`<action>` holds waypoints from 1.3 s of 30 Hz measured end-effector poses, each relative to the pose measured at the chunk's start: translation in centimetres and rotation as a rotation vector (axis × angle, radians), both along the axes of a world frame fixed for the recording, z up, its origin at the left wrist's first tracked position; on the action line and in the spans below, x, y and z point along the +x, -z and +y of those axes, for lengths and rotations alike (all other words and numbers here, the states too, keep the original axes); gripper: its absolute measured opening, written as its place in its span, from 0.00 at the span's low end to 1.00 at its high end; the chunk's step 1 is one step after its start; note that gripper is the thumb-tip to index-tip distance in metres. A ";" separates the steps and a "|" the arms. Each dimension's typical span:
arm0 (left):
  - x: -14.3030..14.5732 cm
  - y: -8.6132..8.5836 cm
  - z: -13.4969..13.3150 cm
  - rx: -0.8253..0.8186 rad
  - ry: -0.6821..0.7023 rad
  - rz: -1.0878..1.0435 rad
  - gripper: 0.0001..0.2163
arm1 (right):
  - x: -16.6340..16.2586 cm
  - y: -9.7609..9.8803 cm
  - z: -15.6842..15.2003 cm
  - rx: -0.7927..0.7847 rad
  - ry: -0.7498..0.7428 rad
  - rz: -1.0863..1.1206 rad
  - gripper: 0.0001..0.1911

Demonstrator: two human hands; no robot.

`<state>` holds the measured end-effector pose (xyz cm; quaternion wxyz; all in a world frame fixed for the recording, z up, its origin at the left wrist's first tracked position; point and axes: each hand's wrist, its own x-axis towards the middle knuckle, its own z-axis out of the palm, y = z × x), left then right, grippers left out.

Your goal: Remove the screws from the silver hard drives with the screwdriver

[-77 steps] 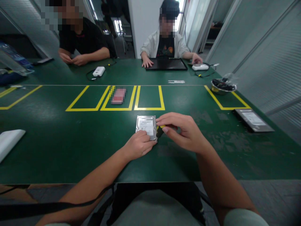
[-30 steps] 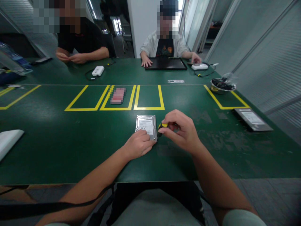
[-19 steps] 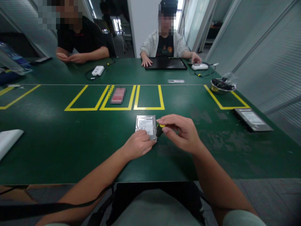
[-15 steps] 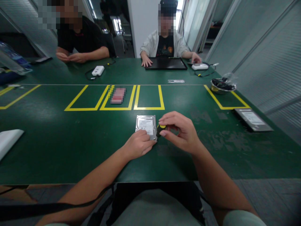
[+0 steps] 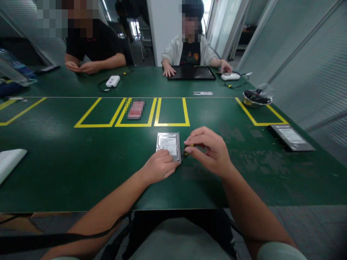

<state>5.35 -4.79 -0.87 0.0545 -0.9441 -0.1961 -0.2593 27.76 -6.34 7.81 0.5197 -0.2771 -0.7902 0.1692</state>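
Note:
A silver hard drive (image 5: 167, 140) with a white label lies on the green table in front of me. My left hand (image 5: 159, 165) is closed over its near end, thumb along the near right corner, hiding that part. Pinched between the thumb and fingers of my right hand (image 5: 210, 151) is a small black-and-yellow screwdriver (image 5: 185, 153). It leans at the drive's right side, its tip close to the near right corner; whether the tip touches a screw I cannot tell.
A second hard drive (image 5: 291, 137) lies at the right. Behind it stands a metal bowl (image 5: 256, 104) with dark items. Yellow tape (image 5: 173, 125) marks rectangles, one holding a blurred reddish object (image 5: 136, 109). A white object (image 5: 11, 162) is at left. Two people sit opposite, one touching a black panel (image 5: 192, 73).
My right hand has tilted the screwdriver and shifted slightly, its fingers now covering more of the yellow end. The left hand and hard drive have stayed in place.

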 end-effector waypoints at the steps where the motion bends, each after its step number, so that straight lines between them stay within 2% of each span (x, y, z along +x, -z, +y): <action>1: 0.0 0.0 0.0 -0.001 -0.001 0.002 0.06 | 0.0 0.0 0.0 0.002 -0.012 -0.006 0.10; 7: 0.0 0.2 0.0 0.018 -0.003 -0.010 0.06 | -0.2 0.1 -0.1 0.003 -0.059 -0.039 0.15; 12: 0.1 0.1 -0.1 0.021 0.000 -0.019 0.06 | -0.3 0.1 -0.3 -0.008 -0.002 -0.053 0.13; 16: 0.0 0.1 -0.1 0.022 -0.010 -0.015 0.06 | -0.4 0.0 -0.5 -0.001 -0.055 -0.059 0.16; 27: 0.0 0.2 0.0 0.007 -0.018 -0.016 0.06 | -0.7 -0.1 -0.8 0.051 -0.043 -0.078 0.15; 33: 0.0 0.1 -0.1 0.008 -0.016 -0.006 0.06 | -0.8 0.0 -0.8 0.083 0.066 -0.067 0.11; 39: 0.0 0.0 0.0 0.022 -0.012 -0.006 0.07 | -1.0 -0.1 -1.0 0.092 0.029 -0.041 0.15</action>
